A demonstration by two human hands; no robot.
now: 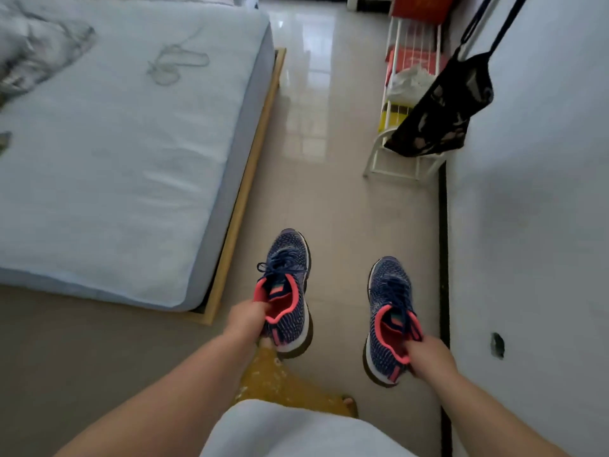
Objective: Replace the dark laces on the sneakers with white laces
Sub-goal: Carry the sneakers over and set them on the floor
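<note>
A: Left hand (246,316) — state?

B: Gripping the left sneaker (287,285) at the pink collar, fingers curled over the rim. Shoe is off the floor, toe pointing away, just beside the bed's near corner, on its right.

A: Right hand (428,355)?

B: Same hold on the right sneaker (390,315): fingers pinch the collar edge beside the tongue. This shoe hangs further right of the bed, close to the white wall (527,225).

A: Laces?

B: Dark laces (280,263) are threaded in both shoes; loose loops stick out on the left one. White laces (176,62) lie in a loose tangle on the bed (115,159), far part of the mattress, well apart from both shoes.

A: Surroundings?

B: Tiled floor (329,192) right of the bed. Beyond it, a white rack (403,94) against the wall, with a black bag (441,110) hanging in front of it.
</note>
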